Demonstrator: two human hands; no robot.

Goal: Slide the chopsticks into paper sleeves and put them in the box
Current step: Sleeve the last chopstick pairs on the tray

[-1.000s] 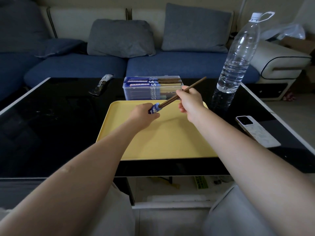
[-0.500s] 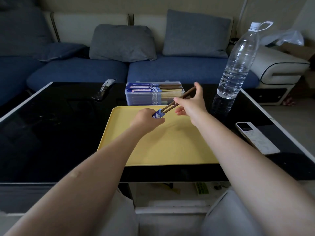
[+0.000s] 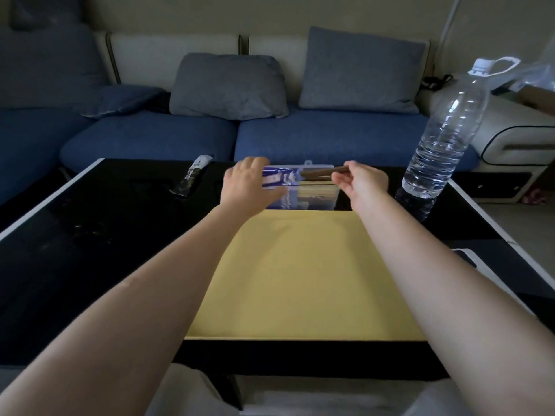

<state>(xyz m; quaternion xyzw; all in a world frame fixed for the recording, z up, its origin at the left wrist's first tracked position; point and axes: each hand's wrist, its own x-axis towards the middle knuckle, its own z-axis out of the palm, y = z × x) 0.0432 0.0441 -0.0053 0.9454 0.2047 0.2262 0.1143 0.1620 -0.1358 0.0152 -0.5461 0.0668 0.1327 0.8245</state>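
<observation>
both hands hold sleeved chopsticks point(image 3: 303, 175) over the clear box point(image 3: 312, 196): left hand point(image 3: 247, 184) at the sleeve, right hand point(image 3: 362, 181) pinching the wooden end.

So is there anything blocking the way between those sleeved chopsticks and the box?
Nothing visible does. The left hand and right hand hold the sleeved chopsticks right over the clear box, whose top looks open. The water bottle stands off to the right, apart from them.

Glossy black table point(image 3: 90, 235), matt yellow tray point(image 3: 300, 280), clear plastic bottle point(image 3: 444, 139), cloth sofa point(image 3: 315, 139), seemingly wooden chopsticks point(image 3: 322, 172).
</observation>
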